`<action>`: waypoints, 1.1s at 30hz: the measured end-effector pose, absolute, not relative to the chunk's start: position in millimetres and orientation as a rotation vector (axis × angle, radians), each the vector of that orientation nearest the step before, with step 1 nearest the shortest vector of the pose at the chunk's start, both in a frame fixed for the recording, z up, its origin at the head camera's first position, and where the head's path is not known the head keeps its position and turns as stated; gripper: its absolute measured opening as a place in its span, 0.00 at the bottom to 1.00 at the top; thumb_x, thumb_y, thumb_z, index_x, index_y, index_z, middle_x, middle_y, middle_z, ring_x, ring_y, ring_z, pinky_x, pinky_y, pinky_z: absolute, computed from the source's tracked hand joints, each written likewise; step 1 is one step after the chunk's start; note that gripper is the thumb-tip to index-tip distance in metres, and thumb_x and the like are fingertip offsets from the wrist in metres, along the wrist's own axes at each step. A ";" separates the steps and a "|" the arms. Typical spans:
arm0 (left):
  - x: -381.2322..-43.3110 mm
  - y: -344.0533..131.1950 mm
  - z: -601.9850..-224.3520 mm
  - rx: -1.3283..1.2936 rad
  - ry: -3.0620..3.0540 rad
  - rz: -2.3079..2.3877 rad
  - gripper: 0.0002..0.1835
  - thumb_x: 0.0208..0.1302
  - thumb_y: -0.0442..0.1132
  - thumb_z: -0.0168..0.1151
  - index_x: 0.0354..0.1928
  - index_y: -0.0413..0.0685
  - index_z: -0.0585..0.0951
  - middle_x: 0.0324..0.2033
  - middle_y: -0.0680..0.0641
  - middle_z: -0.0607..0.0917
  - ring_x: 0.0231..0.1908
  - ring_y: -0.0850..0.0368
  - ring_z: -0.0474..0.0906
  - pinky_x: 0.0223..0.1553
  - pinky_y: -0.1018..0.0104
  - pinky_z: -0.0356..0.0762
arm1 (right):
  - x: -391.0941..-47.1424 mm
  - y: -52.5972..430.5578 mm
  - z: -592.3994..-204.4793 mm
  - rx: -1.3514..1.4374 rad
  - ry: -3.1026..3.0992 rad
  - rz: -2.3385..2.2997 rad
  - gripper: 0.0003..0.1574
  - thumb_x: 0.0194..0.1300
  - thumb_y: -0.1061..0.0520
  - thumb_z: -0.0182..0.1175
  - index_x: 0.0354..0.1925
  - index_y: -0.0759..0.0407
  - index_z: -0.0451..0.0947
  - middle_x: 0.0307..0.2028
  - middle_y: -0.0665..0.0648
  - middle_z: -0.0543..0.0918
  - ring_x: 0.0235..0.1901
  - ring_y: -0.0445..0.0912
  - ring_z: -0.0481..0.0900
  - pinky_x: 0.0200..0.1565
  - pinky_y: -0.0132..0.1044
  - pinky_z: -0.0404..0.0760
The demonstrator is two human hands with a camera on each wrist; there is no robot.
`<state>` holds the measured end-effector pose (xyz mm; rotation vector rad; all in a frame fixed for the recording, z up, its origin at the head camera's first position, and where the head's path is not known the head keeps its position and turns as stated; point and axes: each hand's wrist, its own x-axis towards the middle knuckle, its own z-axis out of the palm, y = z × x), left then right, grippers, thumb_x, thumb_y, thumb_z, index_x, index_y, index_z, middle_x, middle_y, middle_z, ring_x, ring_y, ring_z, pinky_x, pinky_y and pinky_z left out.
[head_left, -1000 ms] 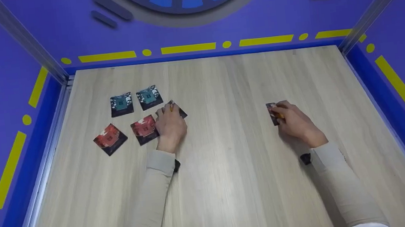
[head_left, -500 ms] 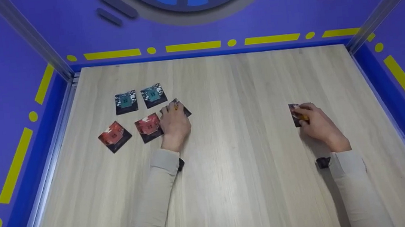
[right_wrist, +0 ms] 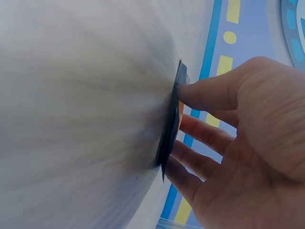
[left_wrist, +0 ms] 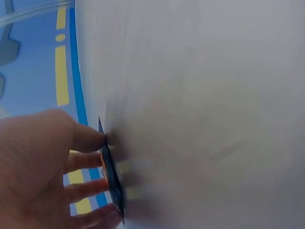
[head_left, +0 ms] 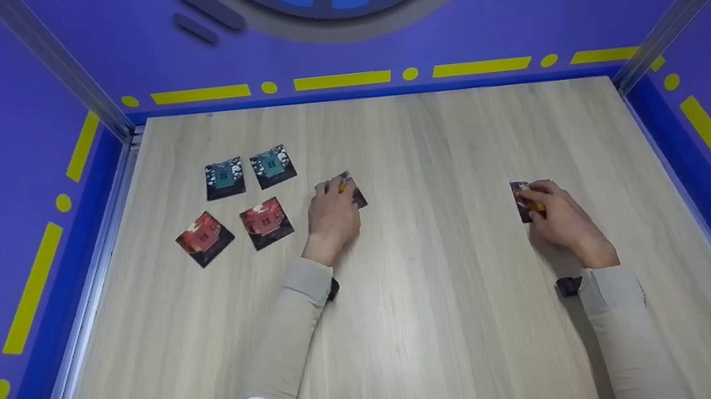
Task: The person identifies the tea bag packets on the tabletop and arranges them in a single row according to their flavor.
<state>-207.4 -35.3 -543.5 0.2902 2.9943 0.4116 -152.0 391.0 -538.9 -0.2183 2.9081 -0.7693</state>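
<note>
In the head view my left hand (head_left: 334, 213) pinches a flat, dark square packet with an orange patch (head_left: 357, 195) low over the table, right of the others. Thumb and fingers meet its edges in the left wrist view, where the packet (left_wrist: 113, 183) appears edge-on. Farther right, my right hand (head_left: 562, 214) grips a similar dark packet with orange (head_left: 521, 207). The right wrist view shows that packet (right_wrist: 170, 124) edge-on close to the tabletop, thumb at one end and fingers along the other. Both hands partly cover what they hold.
Two teal-and-black packets, one left (head_left: 224, 179) and one right (head_left: 273, 166), lie at the back left. Nearer lie two red-and-black ones, a tilted packet (head_left: 204, 238) and a straighter packet (head_left: 267, 223). Blue walls (head_left: 366, 53) enclose the wooden table (head_left: 421, 325).
My left hand has moved right with its packet, away from the red one. The right hand moved right with its packet, then stayed about still. The view shifted slightly.
</note>
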 end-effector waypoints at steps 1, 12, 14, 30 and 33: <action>-207.0 -32.1 -543.9 0.305 2.990 0.418 0.27 0.83 0.42 0.53 0.79 0.47 0.70 0.77 0.39 0.69 0.76 0.35 0.64 0.72 0.46 0.72 | -151.9 391.2 -538.9 -0.224 2.911 -0.771 0.32 0.74 0.68 0.55 0.74 0.73 0.69 0.73 0.74 0.65 0.71 0.74 0.66 0.67 0.70 0.69; -203.9 3.2 -547.7 0.471 2.955 0.427 0.26 0.82 0.42 0.54 0.78 0.50 0.72 0.77 0.42 0.69 0.77 0.40 0.64 0.73 0.49 0.71 | -149.4 393.5 -542.1 -0.174 2.901 -0.778 0.33 0.74 0.68 0.55 0.75 0.72 0.69 0.74 0.73 0.65 0.72 0.73 0.66 0.68 0.72 0.68; -202.8 10.9 -547.5 0.488 2.947 0.423 0.26 0.82 0.43 0.54 0.78 0.51 0.72 0.78 0.43 0.69 0.77 0.41 0.64 0.73 0.50 0.71 | -149.9 392.9 -541.9 -0.167 2.900 -0.776 0.33 0.74 0.68 0.55 0.75 0.71 0.69 0.74 0.73 0.64 0.72 0.73 0.65 0.68 0.72 0.67; -191.5 87.1 -546.7 0.705 2.926 0.221 0.26 0.82 0.47 0.52 0.77 0.56 0.72 0.76 0.46 0.71 0.73 0.43 0.68 0.69 0.53 0.75 | -152.3 391.6 -543.1 -0.219 2.923 -0.741 0.32 0.74 0.68 0.53 0.74 0.73 0.68 0.73 0.74 0.65 0.72 0.73 0.65 0.69 0.71 0.68; -189.0 103.7 -545.9 0.744 2.925 0.176 0.25 0.82 0.48 0.52 0.77 0.57 0.73 0.75 0.48 0.71 0.73 0.45 0.69 0.69 0.55 0.75 | -152.4 392.4 -543.0 -0.216 2.922 -0.741 0.32 0.74 0.68 0.53 0.74 0.72 0.68 0.74 0.73 0.65 0.72 0.73 0.65 0.69 0.71 0.68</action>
